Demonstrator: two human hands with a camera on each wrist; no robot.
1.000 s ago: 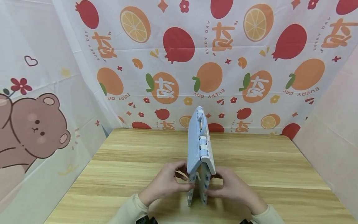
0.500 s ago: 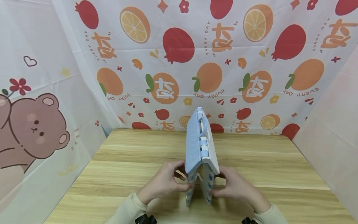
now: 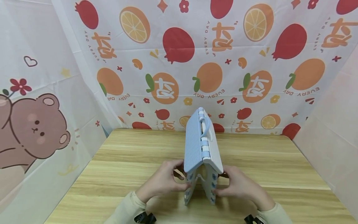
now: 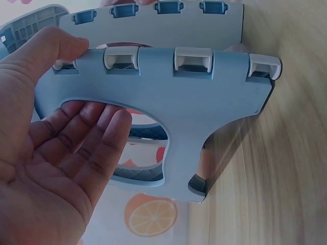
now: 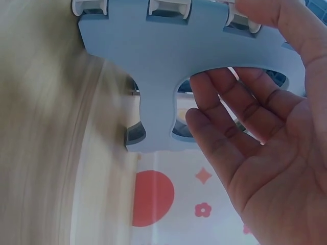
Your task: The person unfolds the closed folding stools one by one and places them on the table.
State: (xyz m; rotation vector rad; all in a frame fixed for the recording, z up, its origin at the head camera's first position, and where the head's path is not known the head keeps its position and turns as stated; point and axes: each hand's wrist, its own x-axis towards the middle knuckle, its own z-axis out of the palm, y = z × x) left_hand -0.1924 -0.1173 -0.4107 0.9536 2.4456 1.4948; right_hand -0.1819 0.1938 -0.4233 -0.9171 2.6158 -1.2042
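A partly unfolded folding step stool (image 3: 193, 143) in pale blue and white stands on the wooden table, its two top halves sloping down like a roof. Along the hinged ridge sits a loop carrying handle (image 3: 206, 127). My left hand (image 3: 165, 179) grips the left leg panel (image 4: 189, 97), thumb on the clipped edge and fingers at the panel's cut-out. On the opposite side, my right hand (image 3: 239, 183) holds the right leg panel (image 5: 158, 61) the same way. Between the two panels is a V-shaped gap. The far end of the stool is hidden in the head view.
The light wood table (image 3: 126, 171) extends on both sides of the stool. Behind it hangs a fruit-print curtain (image 3: 237, 93), and a bear-print curtain (image 3: 39, 124) hangs at the left. A pale curtain (image 3: 332, 130) borders the right side.
Both leg panels and the roof-like top halves have spread wider apart. My right hand has shifted right and my left hand slightly left, each keeping its grip.
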